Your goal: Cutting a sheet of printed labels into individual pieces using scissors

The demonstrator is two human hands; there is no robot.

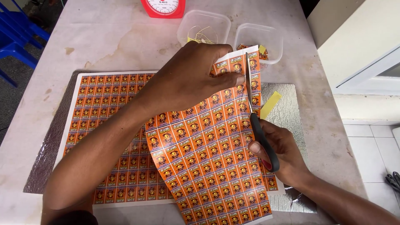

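I am looking down at a pale, stained tabletop (pixel 104 37) where both hands are working on a sheet of small orange labels (pixel 208 154). My left hand (pixel 189 77) is reaching across from the left and its grip is pinching the upper part of that sheet, thumb and fingers closed on the paper near its top edge, lifting it slightly off the sheets beneath. My right hand (pixel 279 152) is coming in from the lower right with its grip wrapped around the black handles of a pair of scissors (pixel 256 121); the blades are pointing away from me and running up through the sheet along a column close to its right edge.

Under the held sheet, a second printed sheet (pixel 108 125) of the same orange labels is lying flat on a silvery embossed mat (pixel 287 108). A narrow yellow strip (pixel 271 104) is resting on the mat just right of the blades. Beyond the hands, two clear plastic tubs are standing side by side: the left tub (pixel 204 27) is holding thin yellow trimmings, the right tub (pixel 260 43) is holding cut orange labels. A red kitchen scale (pixel 163 7) is sitting at the far edge.
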